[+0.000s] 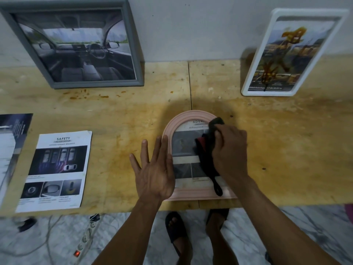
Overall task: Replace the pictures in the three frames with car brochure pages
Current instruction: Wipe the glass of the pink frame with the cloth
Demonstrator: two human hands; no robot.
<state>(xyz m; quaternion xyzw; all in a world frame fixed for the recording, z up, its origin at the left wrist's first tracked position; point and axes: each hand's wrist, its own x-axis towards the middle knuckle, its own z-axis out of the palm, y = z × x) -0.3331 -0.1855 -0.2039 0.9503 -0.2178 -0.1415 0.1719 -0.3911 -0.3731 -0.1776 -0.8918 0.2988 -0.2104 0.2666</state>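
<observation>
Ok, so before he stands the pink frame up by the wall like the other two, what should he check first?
1. Car page is inside the pink arched frame: ok, a brochure page shows behind the glass.
2. Glass is wiped clean: cannot tell, the right hand holds a dark cloth on it.
3. Frame is held steady: ok, the left hand lies flat with straight fingers on its left edge.
4. Free spot at the wall: ok, bare table shows between the grey frame and the white frame.
5. White frame's glass is clean: not ok, brown smears cover it.
6. Back is closed: cannot tell, the frame lies face up.
</observation>
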